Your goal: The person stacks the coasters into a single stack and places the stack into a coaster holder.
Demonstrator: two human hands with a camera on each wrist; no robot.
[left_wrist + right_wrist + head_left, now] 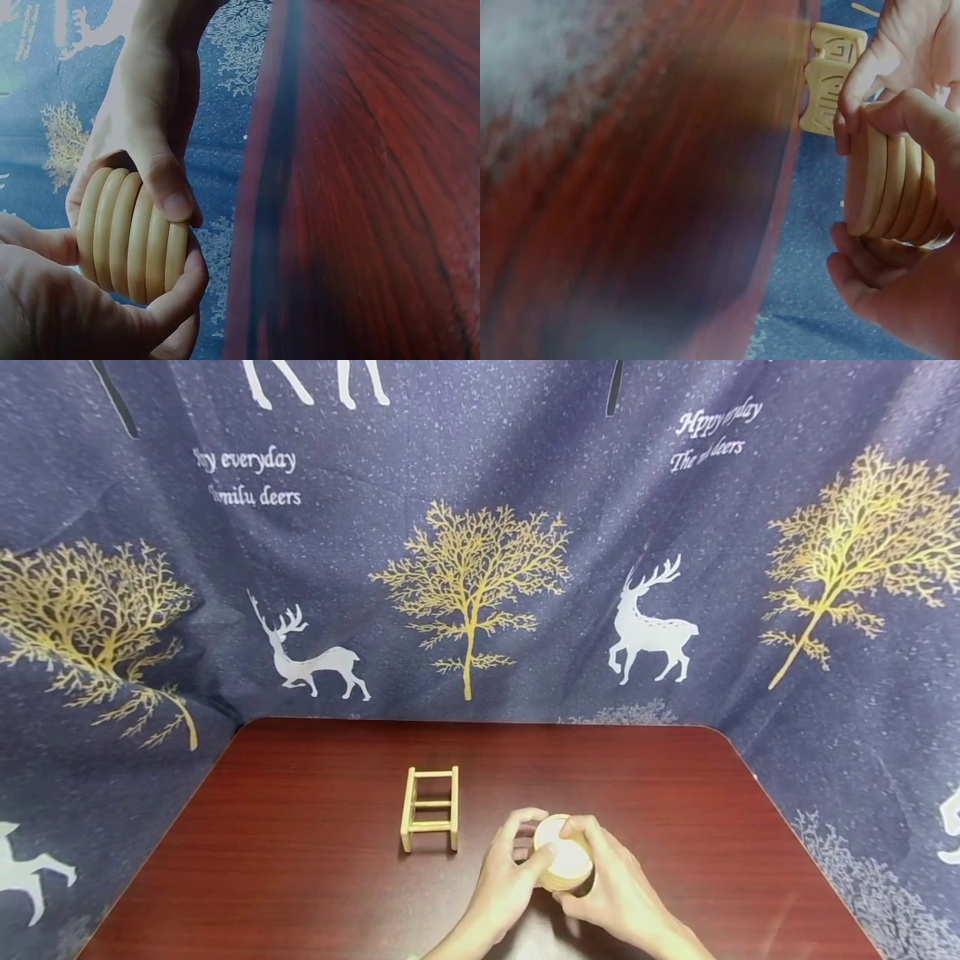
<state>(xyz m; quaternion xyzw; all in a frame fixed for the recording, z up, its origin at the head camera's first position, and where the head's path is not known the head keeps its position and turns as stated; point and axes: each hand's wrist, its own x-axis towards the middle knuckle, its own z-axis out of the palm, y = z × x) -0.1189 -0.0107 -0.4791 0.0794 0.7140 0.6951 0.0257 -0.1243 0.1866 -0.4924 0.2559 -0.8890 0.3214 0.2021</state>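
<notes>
A stack of several round, pale wooden discs (567, 860), like coasters, is held between both hands over the near part of the table, right of centre. My left hand (508, 870) grips the stack from the left, fingers and thumb around its edge. From the other side my right hand (613, 887) grips it too. In the left wrist view the discs (133, 236) stand face to face in a row, my right thumb lying across their edges. The right wrist view shows the flat outer face of the end disc (861, 184), with fingers at its rim.
A small wooden rack (453, 810) with crossbars stands on the table left of the hands. Its side panel (826, 94) carries carved lines in the right wrist view. The dark red table (300, 827) is bordered by a blue cloth (525, 468) printed with deer and trees.
</notes>
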